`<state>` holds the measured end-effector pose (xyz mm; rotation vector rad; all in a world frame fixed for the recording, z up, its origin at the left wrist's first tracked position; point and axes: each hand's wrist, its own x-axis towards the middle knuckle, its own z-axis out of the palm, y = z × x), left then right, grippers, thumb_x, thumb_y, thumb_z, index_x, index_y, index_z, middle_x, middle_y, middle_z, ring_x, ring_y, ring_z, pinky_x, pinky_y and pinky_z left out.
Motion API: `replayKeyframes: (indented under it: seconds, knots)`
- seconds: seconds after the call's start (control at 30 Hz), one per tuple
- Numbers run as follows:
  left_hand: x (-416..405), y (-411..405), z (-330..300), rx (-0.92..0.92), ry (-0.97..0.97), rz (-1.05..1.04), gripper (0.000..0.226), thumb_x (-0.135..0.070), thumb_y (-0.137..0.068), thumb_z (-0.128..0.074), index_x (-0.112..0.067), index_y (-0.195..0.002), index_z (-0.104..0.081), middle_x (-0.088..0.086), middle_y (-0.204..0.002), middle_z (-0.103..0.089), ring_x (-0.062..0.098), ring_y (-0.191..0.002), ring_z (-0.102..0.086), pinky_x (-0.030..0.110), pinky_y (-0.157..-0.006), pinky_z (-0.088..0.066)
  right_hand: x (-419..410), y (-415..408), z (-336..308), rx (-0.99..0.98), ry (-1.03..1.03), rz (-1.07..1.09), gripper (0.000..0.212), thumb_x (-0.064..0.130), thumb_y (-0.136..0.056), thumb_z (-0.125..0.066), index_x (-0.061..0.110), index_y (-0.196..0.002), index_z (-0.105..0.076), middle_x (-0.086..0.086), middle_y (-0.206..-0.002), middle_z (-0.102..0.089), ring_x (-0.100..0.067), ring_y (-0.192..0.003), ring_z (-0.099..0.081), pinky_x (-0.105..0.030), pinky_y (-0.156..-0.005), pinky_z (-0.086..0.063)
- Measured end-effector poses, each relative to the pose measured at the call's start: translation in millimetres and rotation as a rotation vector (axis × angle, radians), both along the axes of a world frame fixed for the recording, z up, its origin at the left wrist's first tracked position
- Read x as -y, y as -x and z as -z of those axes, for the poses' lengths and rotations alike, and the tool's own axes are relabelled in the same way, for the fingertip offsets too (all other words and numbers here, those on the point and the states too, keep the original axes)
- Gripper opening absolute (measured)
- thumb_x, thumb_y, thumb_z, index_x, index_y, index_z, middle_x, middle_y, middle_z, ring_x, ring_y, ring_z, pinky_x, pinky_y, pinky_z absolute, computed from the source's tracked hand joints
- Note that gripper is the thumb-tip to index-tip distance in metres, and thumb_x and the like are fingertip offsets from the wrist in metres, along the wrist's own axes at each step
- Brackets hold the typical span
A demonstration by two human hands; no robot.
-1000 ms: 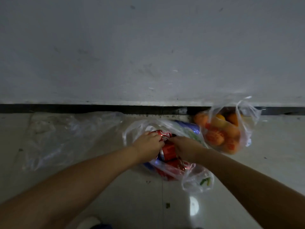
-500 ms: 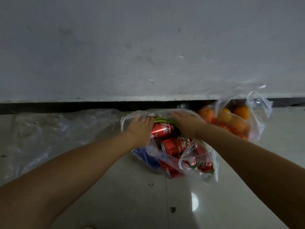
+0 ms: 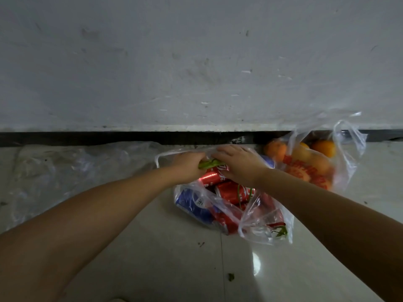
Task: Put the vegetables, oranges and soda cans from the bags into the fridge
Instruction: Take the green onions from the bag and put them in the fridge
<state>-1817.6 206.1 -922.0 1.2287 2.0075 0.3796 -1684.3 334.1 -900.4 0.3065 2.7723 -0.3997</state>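
Both hands, left hand [image 3: 189, 165] and right hand [image 3: 238, 162], are gripping green stalks [image 3: 209, 164] atop the cans [image 3: 226, 190] inside the bag [image 3: 261, 225]; tugging risks snapping them or tearing plastic

A clear plastic bag of soda cans [image 3: 231, 205] lies on the pale tiled floor [image 3: 152, 258], before the grey wall [image 3: 196, 62]. A clear plastic bag of oranges [image 3: 309, 164] is set just to its right; a crumpled, flattened clear plastic bag [image 3: 72, 171] is spread to its left.
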Motion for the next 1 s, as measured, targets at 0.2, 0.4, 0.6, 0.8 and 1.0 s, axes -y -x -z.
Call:
replayKeyframes:
  seconds: [0.2, 0.4, 0.6, 0.8, 1.0]
  knots:
    - [10.0, -2.0, -10.0, 0.035, -0.036, 0.057, 0.023, -0.034, -0.087, -0.061, -0.019, -0.104, -0.057, -0.001, -0.101, -0.063, 0.013, -0.088, -0.060, 0.030, -0.079, -0.052, 7.5, 6.6, 2.1, -0.002, -0.030, -0.039, 0.035, 0.033, -0.094, -0.048, 0.021, -0.127, -0.050, -0.002, -0.130, -0.055, -0.021, -0.122, -0.049, -0.035, -0.108, -0.029]
    - [23.7, 3.1, 2.6, -0.284, 0.003, 0.270, 0.059, -0.038, -0.087, -0.059, -0.021, -0.139, -0.038, 0.001, -0.144, -0.041, 0.018, -0.133, -0.038, 0.036, -0.110, -0.032, -18.2, -1.9, -0.7, 0.117, -0.038, -0.001, 0.030, 0.034, -0.097, -0.043, 0.016, -0.118, -0.051, -0.006, -0.122, -0.059, -0.025, -0.110, -0.056, -0.033, -0.087, -0.041]
    - [43.0, -10.1, 17.0, -0.195, 0.043, 0.148, 0.068, -0.028, -0.086, -0.061, -0.024, -0.145, -0.027, 0.001, -0.148, -0.038, 0.020, -0.135, -0.038, 0.037, -0.110, -0.031, -21.6, -30.8, -26.7, 0.125, 0.135, 0.011, 0.028, 0.030, -0.098, -0.044, 0.014, -0.119, -0.053, -0.007, -0.122, -0.055, -0.026, -0.112, -0.054, -0.033, -0.091, -0.041]
    - [43.1, -45.4, -4.7, -0.125, 0.325, 0.055, 0.067, -0.027, -0.091, -0.050, -0.020, -0.149, -0.016, 0.006, -0.156, -0.023, 0.030, -0.138, -0.030, 0.046, -0.112, -0.029, -36.0, -54.9, -118.5, 0.122, 0.142, 0.278, 0.040, 0.032, -0.099, -0.041, 0.008, -0.131, -0.044, -0.006, -0.090, -0.059, -0.013, -0.069, -0.046, -0.019, -0.055, -0.028]
    - [34.8, -71.9, -137.4, -0.099, 0.254, 0.171, 0.042, -0.023, -0.090, -0.052, -0.014, -0.131, -0.046, 0.006, -0.139, -0.046, 0.023, -0.126, -0.044, 0.039, -0.103, -0.039, -0.6, -72.1, -223.0, -0.102, 0.313, 0.341, 0.020, 0.024, -0.096, -0.050, 0.012, -0.110, -0.057, 0.011, -0.067, -0.046, -0.011, -0.064, -0.050, -0.012, -0.056, -0.037]
